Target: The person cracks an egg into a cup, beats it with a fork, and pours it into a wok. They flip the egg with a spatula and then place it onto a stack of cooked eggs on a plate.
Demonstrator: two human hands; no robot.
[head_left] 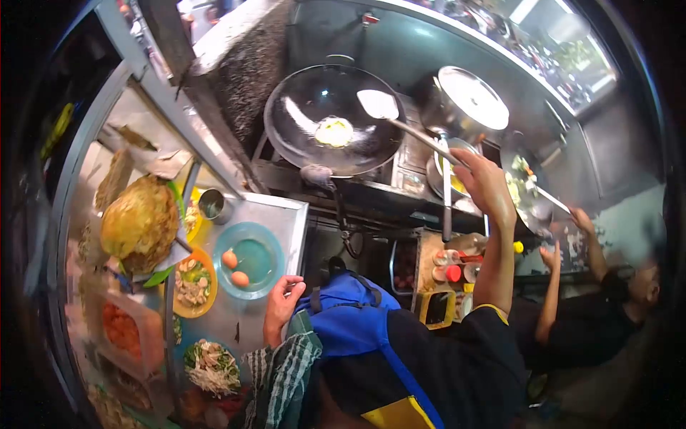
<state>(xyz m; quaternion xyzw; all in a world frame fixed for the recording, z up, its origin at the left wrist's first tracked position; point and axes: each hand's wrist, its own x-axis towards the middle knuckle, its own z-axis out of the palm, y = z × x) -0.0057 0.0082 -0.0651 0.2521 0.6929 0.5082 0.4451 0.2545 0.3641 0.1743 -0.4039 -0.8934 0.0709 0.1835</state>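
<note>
Steel shows almost everywhere here: the wok [332, 118] sits on the burner with an egg [334, 131] frying pale and yellow at its middle, and the blade of a long spatula [377, 104] hovers just beside that egg, over the far side of the pan. The right hand [486, 182] is closed around the spatula's handle, fingers wrapped tight, arm stretched out over the stove. The left hand [283, 300] rests on the near edge of the counter [286, 214], fingers loosely curled and holding nothing, just beside a blue plate [259, 259] that carries two raw eggs [234, 269]. From here the likeliest trouble is the egg catching and scorching in the middle of the wok if the blade stays lifted off it; a thin egg on hot metal browns fast. The long handle also gives little control at the tip, so a hurried scoop could tear the egg or push it up the wall. The two loose eggs could roll off the shallow plate if the left hand nudges it. To the right a co-worker's hand [580, 218] works a second pan [525, 189] close by, and the two handles could knock if either swings wide.
</note>
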